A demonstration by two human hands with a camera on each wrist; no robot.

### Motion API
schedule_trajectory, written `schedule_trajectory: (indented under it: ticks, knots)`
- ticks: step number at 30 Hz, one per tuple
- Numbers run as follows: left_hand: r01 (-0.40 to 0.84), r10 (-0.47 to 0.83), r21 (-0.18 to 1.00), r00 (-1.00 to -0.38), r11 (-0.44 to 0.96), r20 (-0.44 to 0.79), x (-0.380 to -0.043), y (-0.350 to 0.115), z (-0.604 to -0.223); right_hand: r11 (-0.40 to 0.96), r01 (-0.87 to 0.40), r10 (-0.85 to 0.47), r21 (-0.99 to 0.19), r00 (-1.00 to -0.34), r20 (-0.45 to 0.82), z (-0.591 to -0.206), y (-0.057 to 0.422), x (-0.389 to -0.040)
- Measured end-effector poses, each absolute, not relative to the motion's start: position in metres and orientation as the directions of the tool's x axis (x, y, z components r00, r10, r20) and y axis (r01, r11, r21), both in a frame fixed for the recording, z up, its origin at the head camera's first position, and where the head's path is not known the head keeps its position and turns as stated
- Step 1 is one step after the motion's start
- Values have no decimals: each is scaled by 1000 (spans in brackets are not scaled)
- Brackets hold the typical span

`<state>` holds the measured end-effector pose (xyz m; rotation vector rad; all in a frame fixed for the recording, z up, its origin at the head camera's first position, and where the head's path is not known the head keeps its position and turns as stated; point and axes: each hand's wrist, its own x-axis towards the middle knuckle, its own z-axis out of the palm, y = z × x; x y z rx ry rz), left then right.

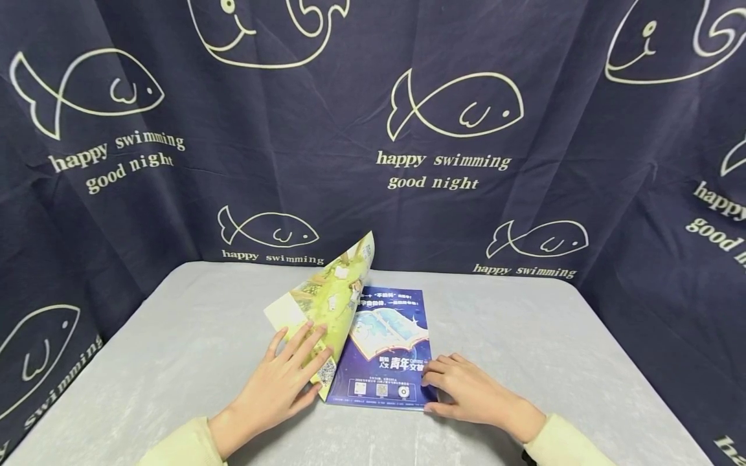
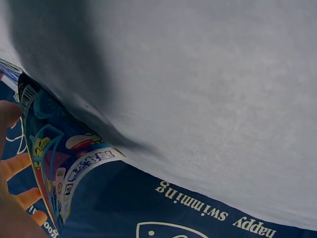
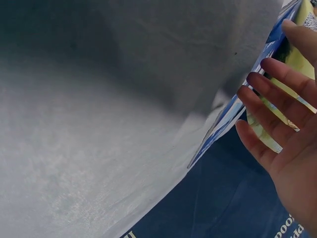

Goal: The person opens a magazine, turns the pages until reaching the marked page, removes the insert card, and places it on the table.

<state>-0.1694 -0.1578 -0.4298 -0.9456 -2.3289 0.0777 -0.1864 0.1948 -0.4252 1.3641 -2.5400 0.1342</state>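
A magazine (image 1: 384, 349) lies on the table with a dark blue page facing up, printed with an open book and white characters. Its yellow-green leaf (image 1: 335, 291) stands lifted and curved toward the left. My left hand (image 1: 285, 375) rests on this leaf with fingers spread and nearly straight. The leaf's colourful other side (image 2: 74, 153) shows in the left wrist view. At the magazine's lower right edge is my right hand (image 1: 474, 391), fingertips touching the edge. In the right wrist view, the fingers of the right hand (image 3: 292, 114) are apart and lightly bent.
The magazine lies on a pale grey table (image 1: 192, 323). A dark blue curtain (image 1: 350, 149) with white fish drawings and lettering hangs behind the table and along both sides. Light yellow sleeves (image 1: 183, 446) cover both forearms.
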Motion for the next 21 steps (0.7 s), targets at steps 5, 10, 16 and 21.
schedule_trajectory:
  ticks: [5, 10, 16, 21]
  knots:
    - [621, 677, -304, -544, 722, 496, -171, -158, -430, 533, -845, -814, 50, -495, 305, -426, 194, -187]
    - [636, 695, -323, -510, 701, 506, -173, -158, -431, 541, -839, -808, 49, -503, 305, -426, 194, -189]
    - [630, 698, -338, -501, 700, 511, -174, -160, -433, 559, -829, -793, 11, -531, 300, -426, 195, -191]
    - [622, 702, -352, -501, 699, 507, -174, -161, -434, 567, -824, -786, -1, -541, 298, -425, 195, -192]
